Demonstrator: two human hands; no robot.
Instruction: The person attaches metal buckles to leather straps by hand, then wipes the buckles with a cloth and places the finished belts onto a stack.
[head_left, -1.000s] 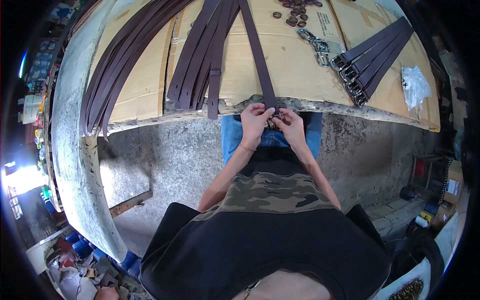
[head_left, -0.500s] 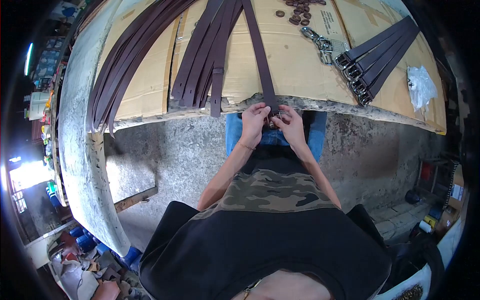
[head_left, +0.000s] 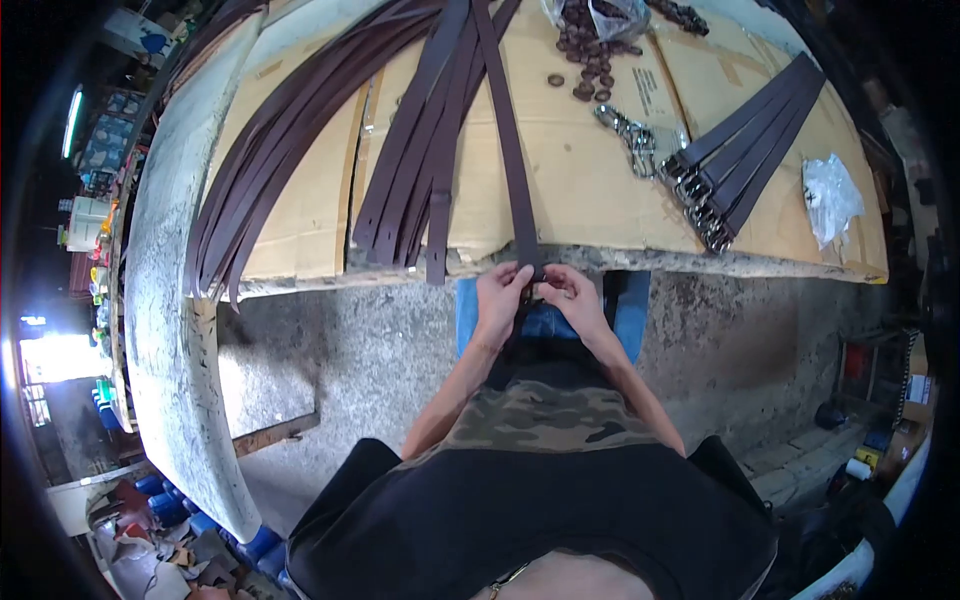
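Observation:
A dark brown leather belt strap (head_left: pixel 512 160) runs down the cardboard to the table's front edge, where both my hands meet its near end. My left hand (head_left: pixel 500 300) pinches the strap from the left, thumb on top. My right hand (head_left: pixel 570 298) is closed at the right side of the same end, fingertips bent inward. A small dark part shows between the hands; its details are too small to make out. Left of this strap lies a group of loose straps (head_left: pixel 410 150), some with punched holes, and a larger bundle of straps (head_left: pixel 290 150) beyond.
Leather keeper loops (head_left: pixel 590 70) lie at the back beside a plastic bag (head_left: pixel 618 18). Loose metal buckles (head_left: pixel 630 138) sit right of centre, near buckled belts (head_left: pixel 750 140). A crumpled clear bag (head_left: pixel 832 200) lies far right. Leather scraps (head_left: pixel 150 560) are at lower left.
The view has tilted up, so the table and hands sit lower in the picture. My right fingers have shifted closer against the strap's end; my left hand keeps its pinch.

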